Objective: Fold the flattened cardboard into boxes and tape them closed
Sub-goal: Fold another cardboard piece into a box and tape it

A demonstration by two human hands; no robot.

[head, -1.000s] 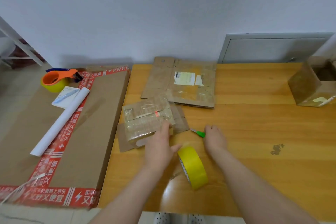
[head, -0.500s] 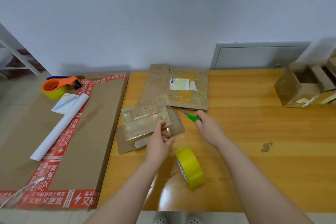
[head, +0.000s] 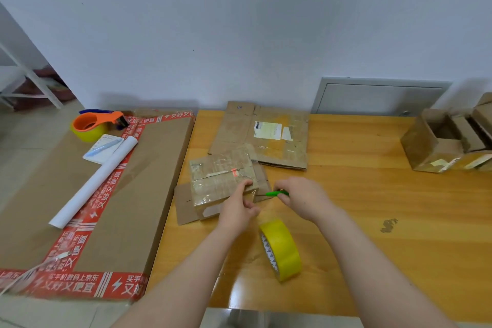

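A small brown cardboard box wrapped in clear tape [head: 222, 181] sits on the wooden desk [head: 372, 208], lying on a flattened piece of brown cardboard [head: 183, 205]. The person's left hand [head: 237, 210] has its grip closed on the box's near right corner, one finger laid on the top face. Just right of the box, the right hand [head: 300, 197] is clenched around a small green-handled cutter [head: 275, 193], whose tip points at that corner. A yellow roll of tape [head: 282, 249] stands on edge in front of the box, a little to its right. Behind the box lies a larger flattened brown carton with a white label [head: 266, 136]. Well to the box's right stand open brown boxes [head: 436, 146], and to its left lies a big flat carton edged in red printed tape [head: 149, 194].
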